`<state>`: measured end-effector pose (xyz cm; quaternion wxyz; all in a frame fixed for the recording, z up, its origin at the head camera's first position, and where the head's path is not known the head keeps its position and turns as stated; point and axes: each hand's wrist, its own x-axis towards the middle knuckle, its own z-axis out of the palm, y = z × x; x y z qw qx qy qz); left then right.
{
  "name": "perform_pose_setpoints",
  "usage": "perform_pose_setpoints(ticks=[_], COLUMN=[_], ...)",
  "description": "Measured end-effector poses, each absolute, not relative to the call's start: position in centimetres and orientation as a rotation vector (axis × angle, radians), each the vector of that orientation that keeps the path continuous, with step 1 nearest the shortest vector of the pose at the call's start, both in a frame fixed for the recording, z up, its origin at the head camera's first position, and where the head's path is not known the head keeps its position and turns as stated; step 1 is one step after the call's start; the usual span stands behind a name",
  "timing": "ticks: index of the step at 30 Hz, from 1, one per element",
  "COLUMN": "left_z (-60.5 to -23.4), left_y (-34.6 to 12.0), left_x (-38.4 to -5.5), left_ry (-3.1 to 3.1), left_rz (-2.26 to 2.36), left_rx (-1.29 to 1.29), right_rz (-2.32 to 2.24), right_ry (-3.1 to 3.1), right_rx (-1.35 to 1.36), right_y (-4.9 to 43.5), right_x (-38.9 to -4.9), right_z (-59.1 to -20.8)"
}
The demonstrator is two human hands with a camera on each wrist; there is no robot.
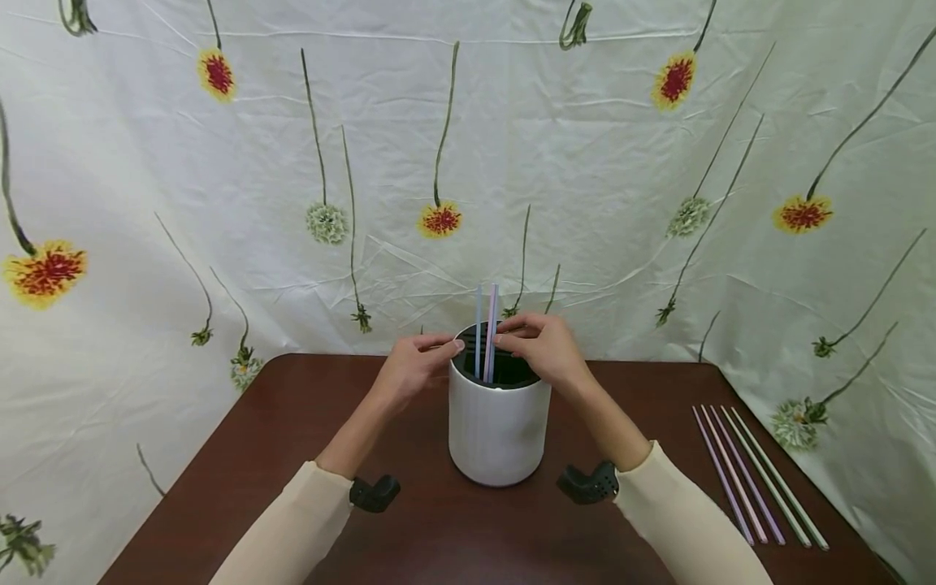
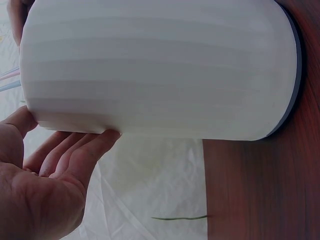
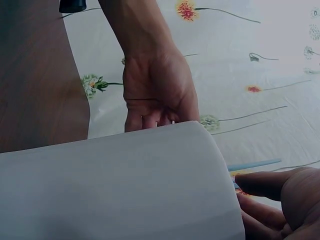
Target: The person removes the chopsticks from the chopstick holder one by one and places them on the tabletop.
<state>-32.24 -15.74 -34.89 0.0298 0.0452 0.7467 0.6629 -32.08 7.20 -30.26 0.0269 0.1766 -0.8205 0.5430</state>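
Note:
A white, round utensil holder (image 1: 499,439) with a dark slotted insert (image 1: 516,372) stands upright on the table. My left hand (image 1: 413,367) holds its left side, the thumb at the rim and the fingers along the outer wall, as the left wrist view shows. Over the opening, my right hand (image 1: 544,348) pinches a straw between thumb and fingertips. A pale blue straw (image 1: 478,325) stands upright in the insert, beside a pink straw (image 1: 489,341) and another bluish one close against it. Their lower ends are hidden inside the holder.
Several thin straws (image 1: 760,479), purple, pink and pale green, lie side by side at the right of the dark brown table (image 1: 307,455). A white cloth (image 1: 395,106) with printed flowers hangs behind it. Each wrist carries a small black camera (image 1: 374,494).

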Motion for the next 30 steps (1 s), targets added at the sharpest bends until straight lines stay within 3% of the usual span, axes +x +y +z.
perform_pose_setpoints(ticks=[12,19,30], left_z=[-34.8,-34.6,-34.5], left_y=[-15.6,-15.8,-15.8], left_x=[-32.3,-32.4,-32.4], left_ry=[2.295,2.285,2.296], left_rz=[2.044,2.044,2.032], left_rx=[0.128,0.128,0.101], right_rz=[1.515,1.684,2.115], right_ry=[-2.621,-2.577,-2.182], right_rx=[0.529,0.478,0.527], right_y=[6.8,7.0,9.3], right_x=[-32.1,-32.2,-31.3], right_z=[-30.6,-29.8,-24.0])
